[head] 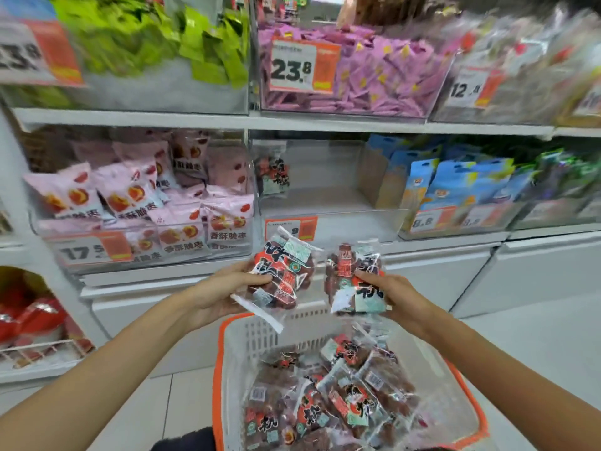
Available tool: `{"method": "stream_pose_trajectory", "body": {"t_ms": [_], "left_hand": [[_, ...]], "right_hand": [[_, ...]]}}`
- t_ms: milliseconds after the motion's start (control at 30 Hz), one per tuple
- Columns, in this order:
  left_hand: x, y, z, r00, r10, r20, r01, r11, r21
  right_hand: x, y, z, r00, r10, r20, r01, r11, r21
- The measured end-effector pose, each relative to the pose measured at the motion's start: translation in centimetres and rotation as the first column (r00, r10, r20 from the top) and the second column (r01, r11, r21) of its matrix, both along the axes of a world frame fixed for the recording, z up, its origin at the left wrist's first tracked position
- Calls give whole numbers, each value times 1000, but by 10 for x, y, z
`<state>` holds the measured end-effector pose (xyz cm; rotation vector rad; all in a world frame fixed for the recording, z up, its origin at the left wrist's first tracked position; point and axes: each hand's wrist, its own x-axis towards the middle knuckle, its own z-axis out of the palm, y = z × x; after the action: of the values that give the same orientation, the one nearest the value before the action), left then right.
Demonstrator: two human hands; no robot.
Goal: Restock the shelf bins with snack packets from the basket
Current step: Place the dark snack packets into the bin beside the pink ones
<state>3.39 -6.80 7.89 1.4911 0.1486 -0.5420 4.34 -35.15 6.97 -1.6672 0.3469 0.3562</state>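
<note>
My left hand (224, 289) grips a clear packet of dark red dried fruit (283, 271) with bold black characters. My right hand (388, 296) grips a second packet of the same kind (353, 275). Both packets are held side by side above the far rim of a white basket with orange trim (221, 359). Several more such packets (328, 385) lie heaped in the basket. Straight ahead is a clear shelf bin (325, 196), nearly bare, with one matching packet (271, 172) standing at its back left.
A bin of pink jujube packets (146, 203) sits left of the nearly bare bin, and blue pouches (455, 183) sit to its right. Above are bins of green (162, 43) and purple (374, 70) packets. White cabinets run below the shelves; red packets (32, 317) lie low left.
</note>
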Motion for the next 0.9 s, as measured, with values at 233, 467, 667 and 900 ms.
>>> {"method": "stream_pose_trajectory", "body": {"t_ms": [233, 467, 667, 900], "left_hand": [[-8, -33, 35, 943, 254, 216, -255, 967, -24], [7, -60, 46, 867, 468, 171, -438, 879, -187], [52, -56, 55, 808, 567, 161, -552, 823, -129], [84, -53, 51, 744, 583, 326, -573, 808, -137]], "right_hand": [[2, -8, 51, 996, -1, 94, -3, 999, 46], [45, 8, 81, 991, -55, 124, 40, 992, 118], [122, 26, 94, 990, -56, 128, 36, 987, 154], [240, 52, 70, 985, -23, 171, 24, 1000, -7]]}}
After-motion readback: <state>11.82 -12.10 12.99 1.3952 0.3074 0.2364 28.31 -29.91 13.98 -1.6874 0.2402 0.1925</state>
